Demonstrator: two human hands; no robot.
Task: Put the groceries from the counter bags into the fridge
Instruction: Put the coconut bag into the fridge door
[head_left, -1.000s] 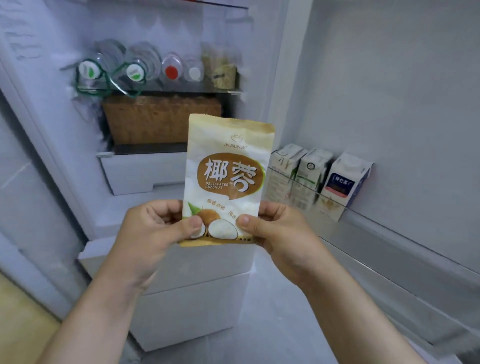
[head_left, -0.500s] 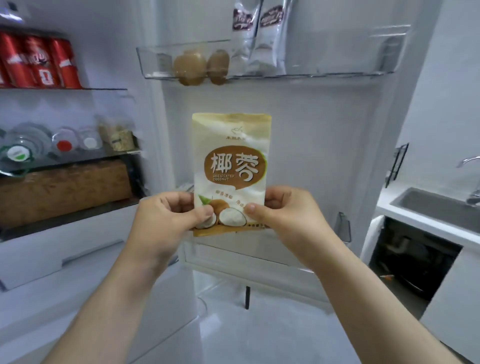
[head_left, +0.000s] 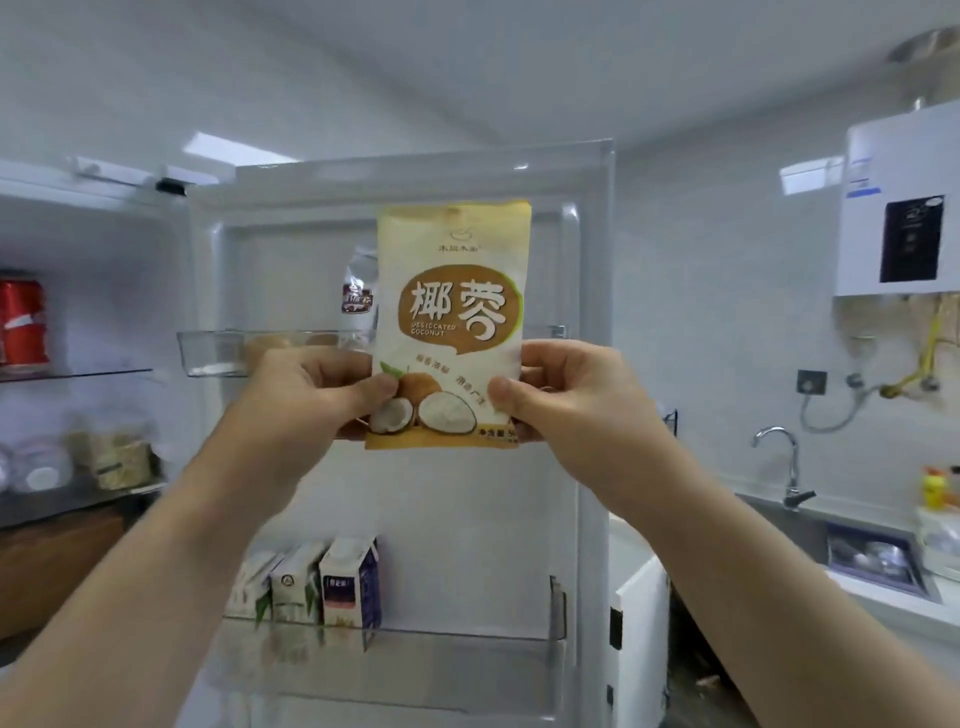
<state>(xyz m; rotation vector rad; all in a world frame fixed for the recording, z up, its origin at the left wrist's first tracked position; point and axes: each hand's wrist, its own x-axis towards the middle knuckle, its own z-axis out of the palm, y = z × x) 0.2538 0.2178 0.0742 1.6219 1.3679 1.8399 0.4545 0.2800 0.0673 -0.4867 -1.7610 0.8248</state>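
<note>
A cream and brown pouch of desiccated coconut stands upright in front of the open fridge door. My left hand pinches its lower left corner, thumb on the front. My right hand pinches the lower right corner the same way. The pouch is level with the upper clear door shelf, which holds brown round items and a white packet, partly hidden behind the pouch and my hands.
Three cartons stand in the lower door shelf. The fridge interior at left holds red cans, jars and a brown box. A sink with a tap and a wall heater lie right.
The view has swung right and upward from the fridge interior to the inside of the door. Both hands have kept their hold and raised the pouch to the upper door shelf.
</note>
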